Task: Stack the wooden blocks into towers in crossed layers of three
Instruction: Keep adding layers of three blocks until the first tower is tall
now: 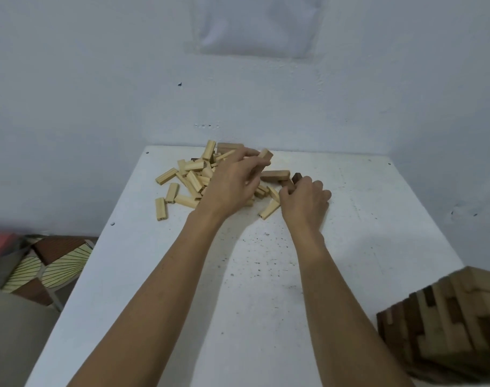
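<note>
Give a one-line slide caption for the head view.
Both hands reach into a loose block pile on the white table; right hand grips a dark block, left hand a light block.

Bare forearms, apparently no sleeves

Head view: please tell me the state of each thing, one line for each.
left hand: shut on a light block, lifted over the pile
right hand: shut on a dark block
loose blocks: scattered pile, unstacked
tower: already stacked, near right edge
table: white, speckled
</note>
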{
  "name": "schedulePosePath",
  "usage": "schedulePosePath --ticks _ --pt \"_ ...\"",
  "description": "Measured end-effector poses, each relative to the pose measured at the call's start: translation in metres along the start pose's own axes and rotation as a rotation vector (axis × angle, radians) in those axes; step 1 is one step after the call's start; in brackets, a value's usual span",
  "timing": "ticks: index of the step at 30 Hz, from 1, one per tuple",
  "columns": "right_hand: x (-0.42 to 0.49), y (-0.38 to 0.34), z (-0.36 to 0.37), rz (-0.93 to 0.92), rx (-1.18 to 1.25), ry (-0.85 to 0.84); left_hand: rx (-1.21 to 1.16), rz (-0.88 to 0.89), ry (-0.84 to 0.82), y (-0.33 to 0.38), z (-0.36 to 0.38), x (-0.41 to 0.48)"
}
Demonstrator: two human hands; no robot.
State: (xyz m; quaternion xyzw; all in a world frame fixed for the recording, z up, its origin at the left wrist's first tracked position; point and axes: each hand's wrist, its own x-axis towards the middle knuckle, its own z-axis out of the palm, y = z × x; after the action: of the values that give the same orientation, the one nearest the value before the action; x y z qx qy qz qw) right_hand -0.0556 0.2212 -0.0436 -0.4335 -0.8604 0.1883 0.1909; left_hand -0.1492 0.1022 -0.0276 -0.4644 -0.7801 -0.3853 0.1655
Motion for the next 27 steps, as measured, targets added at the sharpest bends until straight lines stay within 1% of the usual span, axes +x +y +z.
schedulePosePath --ticks 3,7,10,13,15,18,22,24,27 --pt "-0.024 0.007 -0.010 0.000 -0.001 0.001 -0.063 -0.066 -0.027 0.016 -0.013 -0.023" --pt "-0.056 0.019 -0.022 -0.012 0.030 -0.037 -0.191 -0.218 -0.179 0.035 -0.029 -0.059" --pt "-0.084 0.029 -0.032 -0.046 0.017 -0.074 -0.206 -0.374 -0.262 0.039 -0.035 -0.087" --pt "-0.111 0.040 -0.040 -0.097 0.032 -0.101 -0.202 -0.474 -0.296 0.045 -0.041 -0.110" --pt "-0.127 0.046 -0.043 -0.158 0.060 -0.122 -0.212 -0.494 -0.274 0.050 -0.046 -0.121" --pt "-0.149 0.056 -0.047 -0.328 0.107 -0.153 -0.139 -0.457 -0.239 0.057 -0.052 -0.138" --pt "-0.167 0.066 -0.053 -0.545 0.159 -0.268 -0.057 -0.421 -0.212 0.067 -0.058 -0.157" --pt "-0.173 0.070 -0.054 -0.600 0.174 -0.290 -0.092 -0.424 -0.220 0.074 -0.061 -0.163" --pt "-0.180 0.079 -0.054 -0.602 0.209 -0.277 -0.210 -0.487 -0.239 0.083 -0.067 -0.170"
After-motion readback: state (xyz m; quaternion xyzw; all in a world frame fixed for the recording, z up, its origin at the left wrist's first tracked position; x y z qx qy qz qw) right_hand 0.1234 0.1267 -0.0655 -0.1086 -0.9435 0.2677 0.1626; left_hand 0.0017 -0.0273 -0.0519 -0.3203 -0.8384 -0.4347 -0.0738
